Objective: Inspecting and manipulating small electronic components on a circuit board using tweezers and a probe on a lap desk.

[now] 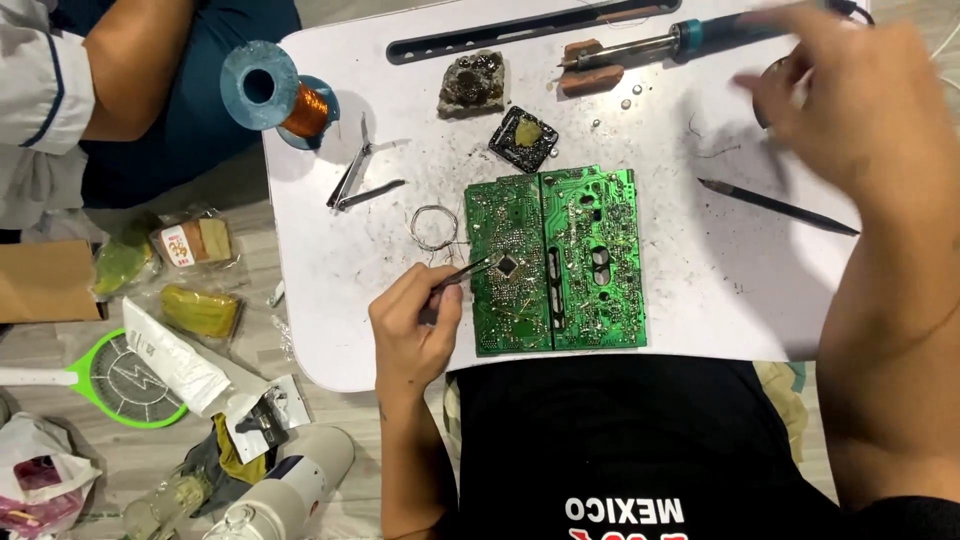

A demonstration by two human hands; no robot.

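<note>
A green circuit board [590, 262] lies on the white lap table [330, 270] in front of me. My left hand [415, 325] grips thin metal tweezers [470, 270] whose tips rest by a small black chip [507, 265] on the board's left half. My right hand [850, 100] is raised and blurred over the table's far right corner, near the handle of a soldering iron [660, 42]; whether it holds anything I cannot tell. A coil of solder wire [432, 228] lies just left of the board.
A copper wire spool [275, 92], a second pair of tweezers [352, 180], a dark resin lump [472, 82], a black flux tin [523, 138] and a dark probe [778, 208] lie on the table. Another person's arm [130, 60] is at top left. Packets and a green racket [125, 375] litter the floor.
</note>
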